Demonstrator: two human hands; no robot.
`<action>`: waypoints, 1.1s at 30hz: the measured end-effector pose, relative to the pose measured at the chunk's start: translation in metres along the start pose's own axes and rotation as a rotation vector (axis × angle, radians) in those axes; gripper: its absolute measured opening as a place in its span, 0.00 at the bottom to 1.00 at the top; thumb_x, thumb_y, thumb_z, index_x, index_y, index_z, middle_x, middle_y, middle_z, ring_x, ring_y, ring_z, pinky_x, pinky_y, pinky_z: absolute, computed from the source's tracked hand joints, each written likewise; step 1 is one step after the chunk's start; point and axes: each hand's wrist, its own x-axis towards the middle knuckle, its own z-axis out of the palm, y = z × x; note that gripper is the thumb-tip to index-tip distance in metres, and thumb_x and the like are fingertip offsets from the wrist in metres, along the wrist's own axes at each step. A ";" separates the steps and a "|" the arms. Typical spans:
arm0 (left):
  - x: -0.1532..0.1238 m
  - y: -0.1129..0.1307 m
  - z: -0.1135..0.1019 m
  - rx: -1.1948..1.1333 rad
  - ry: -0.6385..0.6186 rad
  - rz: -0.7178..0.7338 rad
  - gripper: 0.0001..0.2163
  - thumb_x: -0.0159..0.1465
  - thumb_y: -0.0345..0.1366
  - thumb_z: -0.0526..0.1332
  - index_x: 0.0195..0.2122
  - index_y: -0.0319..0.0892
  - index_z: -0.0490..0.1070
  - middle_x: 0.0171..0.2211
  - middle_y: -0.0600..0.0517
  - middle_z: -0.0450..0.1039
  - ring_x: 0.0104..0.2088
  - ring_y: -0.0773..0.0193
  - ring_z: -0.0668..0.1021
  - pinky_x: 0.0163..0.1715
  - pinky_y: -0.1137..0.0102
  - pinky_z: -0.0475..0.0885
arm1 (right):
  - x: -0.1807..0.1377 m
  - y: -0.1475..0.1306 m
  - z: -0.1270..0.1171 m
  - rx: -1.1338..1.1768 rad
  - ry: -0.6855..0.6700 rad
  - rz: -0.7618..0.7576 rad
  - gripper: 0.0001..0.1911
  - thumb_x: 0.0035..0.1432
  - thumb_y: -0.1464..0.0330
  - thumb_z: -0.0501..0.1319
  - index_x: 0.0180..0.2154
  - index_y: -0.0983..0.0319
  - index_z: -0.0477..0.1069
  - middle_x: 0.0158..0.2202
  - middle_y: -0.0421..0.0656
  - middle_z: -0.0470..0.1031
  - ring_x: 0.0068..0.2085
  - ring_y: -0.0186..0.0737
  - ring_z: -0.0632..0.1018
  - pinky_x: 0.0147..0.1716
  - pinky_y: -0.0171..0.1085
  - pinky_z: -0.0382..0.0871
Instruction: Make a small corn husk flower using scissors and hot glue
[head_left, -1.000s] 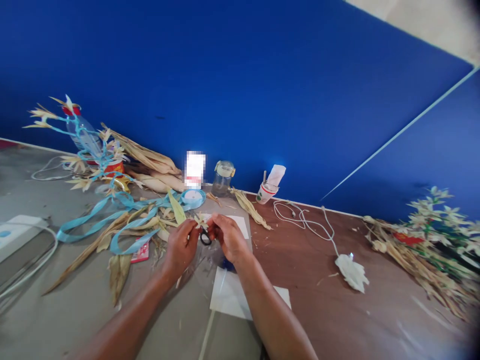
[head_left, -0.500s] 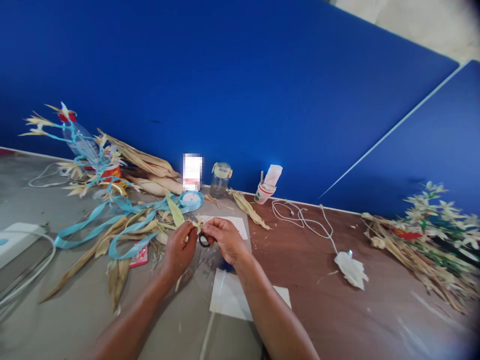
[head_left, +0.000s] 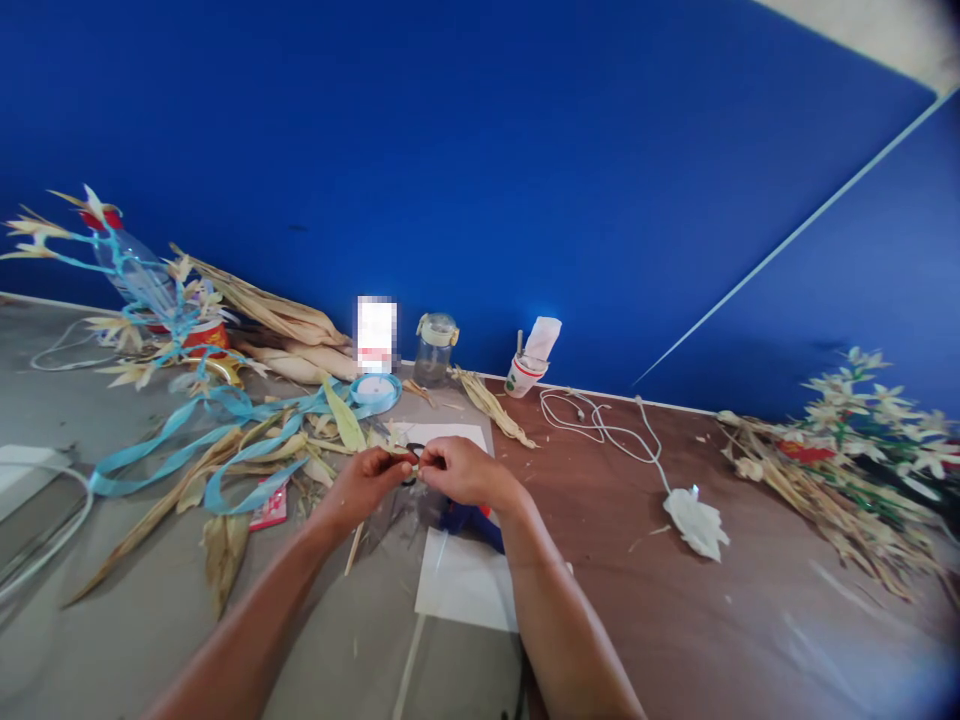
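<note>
My left hand point(head_left: 371, 485) and my right hand point(head_left: 463, 470) meet over the table, thumbs and fingertips pinched close together. Between them is a small pale piece of corn husk point(head_left: 401, 454), mostly hidden by the fingers. Black scissor handles point(head_left: 412, 477) show just behind the fingertips. Beneath my right wrist lies a blue tool with a red part point(head_left: 474, 522), probably a glue gun, partly covered. White paper point(head_left: 465, 585) lies nearer to me. Left of my hands are loose husks point(head_left: 346, 420) and a looping light-blue ribbon point(head_left: 157, 462).
A ribbon roll point(head_left: 376, 392), a lidded clear jar point(head_left: 436, 350) and a paper cup point(head_left: 526, 376) stand along the blue partition point(head_left: 480, 180). Husk flowers on blue stems point(head_left: 176, 320) rise at left. White flowers point(head_left: 870, 410) and a white cable point(head_left: 600, 430) lie right.
My hands have turned inward, and the husk piece that showed between the fingertips is now mostly covered. More of the blue tool shows. The whole view has shifted slightly.
</note>
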 end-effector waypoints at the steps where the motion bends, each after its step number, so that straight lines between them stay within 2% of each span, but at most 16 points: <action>1: 0.000 0.000 0.001 0.003 -0.016 -0.008 0.11 0.46 0.42 0.66 0.25 0.39 0.73 0.23 0.52 0.72 0.26 0.64 0.71 0.29 0.70 0.64 | 0.000 0.000 0.000 -0.006 -0.003 -0.007 0.05 0.48 0.70 0.58 0.23 0.63 0.69 0.22 0.36 0.68 0.25 0.31 0.66 0.23 0.30 0.53; 4: 0.001 -0.002 0.002 0.012 -0.037 -0.014 0.11 0.46 0.42 0.66 0.24 0.38 0.73 0.22 0.54 0.71 0.25 0.66 0.70 0.27 0.72 0.62 | 0.000 -0.001 0.000 0.013 0.028 -0.026 0.04 0.48 0.71 0.58 0.25 0.63 0.70 0.22 0.36 0.68 0.25 0.31 0.67 0.23 0.29 0.54; 7: 0.001 -0.005 0.003 0.000 -0.028 -0.005 0.11 0.47 0.42 0.66 0.22 0.38 0.71 0.19 0.56 0.66 0.22 0.69 0.66 0.23 0.74 0.59 | 0.001 -0.001 0.000 0.086 0.116 -0.018 0.04 0.48 0.71 0.58 0.26 0.63 0.71 0.23 0.37 0.69 0.26 0.31 0.67 0.25 0.29 0.56; 10: 0.002 -0.008 0.005 -0.097 0.078 -0.003 0.12 0.48 0.43 0.66 0.24 0.38 0.71 0.17 0.59 0.62 0.19 0.73 0.62 0.20 0.75 0.55 | 0.004 0.001 0.000 0.222 0.198 0.012 0.07 0.51 0.67 0.59 0.28 0.64 0.71 0.25 0.38 0.70 0.27 0.31 0.68 0.27 0.30 0.59; 13: 0.003 -0.009 0.006 -0.278 0.179 0.008 0.12 0.47 0.42 0.67 0.27 0.38 0.71 0.17 0.60 0.61 0.17 0.74 0.61 0.19 0.76 0.55 | 0.009 0.002 0.007 0.375 0.211 0.019 0.09 0.51 0.65 0.59 0.30 0.64 0.71 0.25 0.38 0.71 0.27 0.31 0.68 0.28 0.30 0.62; 17: 0.003 -0.006 0.006 -0.396 0.221 -0.003 0.12 0.46 0.40 0.68 0.26 0.38 0.70 0.17 0.59 0.62 0.17 0.75 0.62 0.18 0.76 0.57 | 0.015 -0.003 0.022 0.438 0.279 0.039 0.07 0.49 0.67 0.59 0.29 0.64 0.71 0.25 0.38 0.70 0.26 0.31 0.68 0.28 0.31 0.62; 22: 0.002 -0.006 0.006 -0.393 0.182 -0.006 0.10 0.47 0.39 0.68 0.25 0.38 0.71 0.18 0.58 0.63 0.18 0.74 0.63 0.19 0.76 0.58 | 0.016 -0.009 0.029 0.407 0.328 0.052 0.06 0.49 0.68 0.57 0.24 0.63 0.69 0.22 0.37 0.68 0.26 0.31 0.67 0.27 0.30 0.61; 29: 0.005 -0.012 0.000 -0.315 0.113 -0.030 0.12 0.48 0.42 0.67 0.27 0.37 0.72 0.19 0.57 0.64 0.18 0.74 0.62 0.18 0.76 0.55 | 0.014 -0.003 0.019 0.288 0.187 0.077 0.06 0.48 0.70 0.57 0.22 0.64 0.68 0.20 0.35 0.66 0.24 0.29 0.65 0.25 0.28 0.58; 33: 0.005 -0.013 -0.001 -0.261 0.015 -0.049 0.12 0.47 0.41 0.68 0.25 0.37 0.72 0.18 0.58 0.63 0.17 0.75 0.61 0.18 0.76 0.54 | 0.012 -0.002 0.018 0.239 0.195 0.088 0.06 0.47 0.71 0.57 0.22 0.64 0.69 0.21 0.36 0.67 0.24 0.29 0.66 0.25 0.28 0.57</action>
